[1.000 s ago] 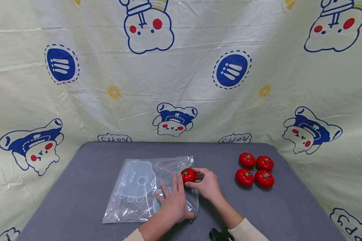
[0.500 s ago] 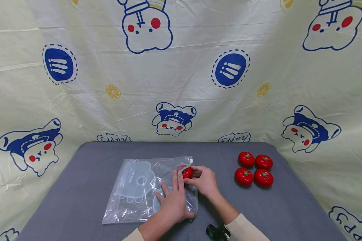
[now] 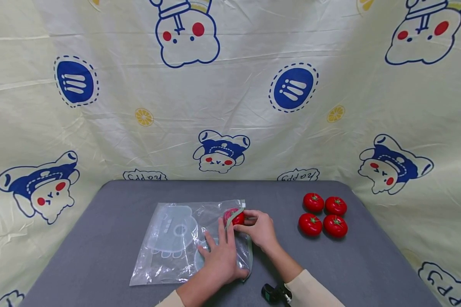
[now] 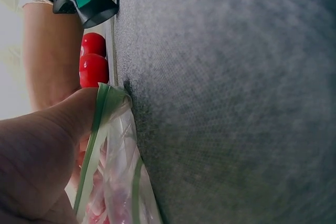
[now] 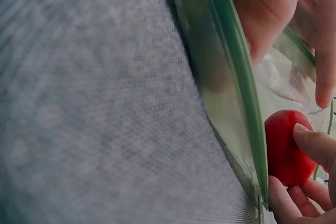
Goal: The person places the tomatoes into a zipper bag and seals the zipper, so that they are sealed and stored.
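Observation:
A clear zip bag (image 3: 146, 268) with a green zip strip lies flat, its mouth facing right. My left hand (image 3: 222, 261) rests on it near the mouth, fingers spread and straight. In the right wrist view, the left thumb (image 5: 262, 9) reaches into the parted mouth. My right hand (image 3: 264, 231) holds a red tomato (image 3: 239, 218) between thumb and fingers at the mouth's far part. The zip edge crosses over the tomato, so part of it shows through the plastic. The right wrist view shows the right thumb (image 5: 315, 145) pressed on the tomato (image 5: 286, 153).
Several more tomatoes (image 3: 323, 215) stand grouped at the right of the grey table (image 3: 284, 196). A black wrist camera (image 3: 273, 294) sits by the right sleeve (image 3: 311, 292). A printed cloth (image 3: 253, 106) hangs behind the table.
The right hand has moved the tomato slightly left and away from me, so the bag's edge now passes over it. The left hand stays in place.

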